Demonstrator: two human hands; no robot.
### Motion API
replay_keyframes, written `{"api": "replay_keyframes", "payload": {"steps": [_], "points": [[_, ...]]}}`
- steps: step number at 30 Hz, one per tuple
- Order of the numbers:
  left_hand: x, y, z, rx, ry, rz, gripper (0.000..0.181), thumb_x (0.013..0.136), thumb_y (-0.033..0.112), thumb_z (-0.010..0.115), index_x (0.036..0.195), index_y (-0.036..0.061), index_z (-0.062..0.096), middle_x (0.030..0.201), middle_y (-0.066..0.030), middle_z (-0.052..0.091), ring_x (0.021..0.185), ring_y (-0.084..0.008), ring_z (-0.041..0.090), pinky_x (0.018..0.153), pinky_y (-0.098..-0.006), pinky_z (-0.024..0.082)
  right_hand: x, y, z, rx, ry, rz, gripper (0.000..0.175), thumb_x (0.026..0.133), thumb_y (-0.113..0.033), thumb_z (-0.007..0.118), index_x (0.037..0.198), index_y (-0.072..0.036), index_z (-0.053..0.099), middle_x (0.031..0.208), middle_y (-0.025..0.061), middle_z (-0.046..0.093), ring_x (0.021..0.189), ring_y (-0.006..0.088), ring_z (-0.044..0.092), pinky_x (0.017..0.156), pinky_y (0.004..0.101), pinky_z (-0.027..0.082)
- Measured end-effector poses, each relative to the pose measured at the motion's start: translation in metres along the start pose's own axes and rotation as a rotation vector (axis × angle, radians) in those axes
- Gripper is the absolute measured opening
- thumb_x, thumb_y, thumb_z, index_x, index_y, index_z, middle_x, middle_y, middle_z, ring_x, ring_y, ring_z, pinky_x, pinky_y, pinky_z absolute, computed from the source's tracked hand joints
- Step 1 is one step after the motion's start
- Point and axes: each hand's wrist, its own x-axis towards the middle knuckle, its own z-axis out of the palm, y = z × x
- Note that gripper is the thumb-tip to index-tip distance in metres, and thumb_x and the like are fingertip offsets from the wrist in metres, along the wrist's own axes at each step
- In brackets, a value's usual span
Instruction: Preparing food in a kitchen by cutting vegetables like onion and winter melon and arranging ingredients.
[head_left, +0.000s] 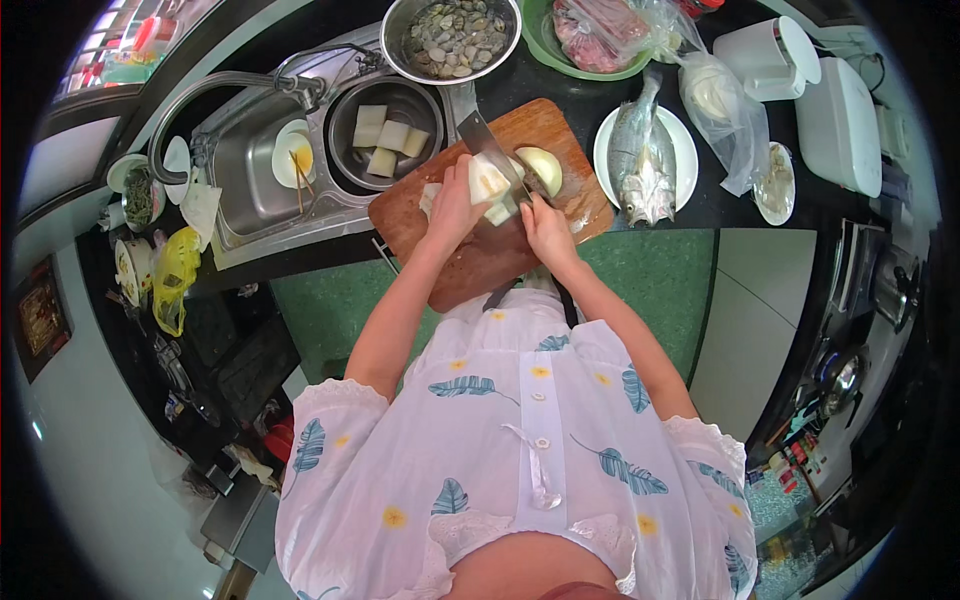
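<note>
On a wooden cutting board (487, 259), my left hand (452, 202) grips a thick, pale chunk of what looks like winter melon (489, 178). My right hand (550, 229) holds a kitchen cleaver (484, 136) by its handle. Its broad blade slants up and to the left, right beside the chunk; whether the edge touches the flesh I cannot tell. A rounded, pale green-skinned piece (541, 169) rests on the board just right of the blade. Under and near my left hand lie a smaller pale piece (499, 213) and some scraps (429, 199).
Left of the board, a metal pot (345, 161) with several pale chunks sits in the sink (247, 217). Behind stand a bowl of clams (388, 49) and a green basin with bagged meat (534, 41). Fish (645, 161) lie on a white plate (684, 169) at right.
</note>
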Motion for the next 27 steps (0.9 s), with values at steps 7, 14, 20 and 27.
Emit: {"api": "replay_keyframes", "payload": {"steps": [7, 14, 20, 27], "points": [[-0.003, 0.000, -0.001, -0.043, 0.001, 0.017, 0.085, 0.070, 0.011, 0.085, 0.140, 0.0026, 0.038, 0.126, -0.0236, 0.054, 0.117, -0.0427, 0.057, 0.098, -0.0459, 0.047, 0.002, -0.012, -0.011, -0.024, -0.053, 0.053, 0.020, 0.100, -0.023, 0.054, 0.100, -0.002, 0.057, 0.077, 0.0291, 0.066, 0.078, 0.0501, 0.065, 0.070, 0.0599, 0.050], [0.012, -0.010, -0.001, -0.113, -0.148, 0.105, 0.079, 0.072, 0.016, 0.080, 0.138, 0.0025, 0.040, 0.126, -0.0234, 0.055, 0.113, -0.0437, 0.058, 0.098, -0.0462, 0.048, 0.007, -0.015, -0.033, -0.097, -0.081, 0.026, 0.021, 0.100, -0.022, 0.054, 0.097, -0.002, 0.055, 0.076, 0.0286, 0.066, 0.075, 0.0494, 0.065, 0.068, 0.0603, 0.049], [0.009, 0.021, 0.002, 0.040, -0.103, -0.006, 0.085, 0.073, 0.015, 0.083, 0.142, 0.0029, 0.036, 0.129, -0.0229, 0.053, 0.115, -0.0427, 0.059, 0.092, -0.0468, 0.052, 0.003, 0.004, -0.014, -0.073, -0.035, 0.049, 0.020, 0.101, -0.021, 0.055, 0.103, -0.002, 0.057, 0.076, 0.0288, 0.065, 0.075, 0.0504, 0.063, 0.066, 0.0581, 0.049], [0.017, -0.019, -0.009, 0.039, -0.161, 0.234, 0.082, 0.075, 0.017, 0.082, 0.143, 0.0027, 0.039, 0.131, -0.0225, 0.055, 0.117, -0.0427, 0.059, 0.094, -0.0465, 0.051, 0.026, 0.026, -0.037, 0.068, -0.150, -0.083, 0.022, 0.101, -0.023, 0.056, 0.099, -0.001, 0.058, 0.082, 0.0269, 0.065, 0.081, 0.0494, 0.063, 0.068, 0.0530, 0.048]]}}
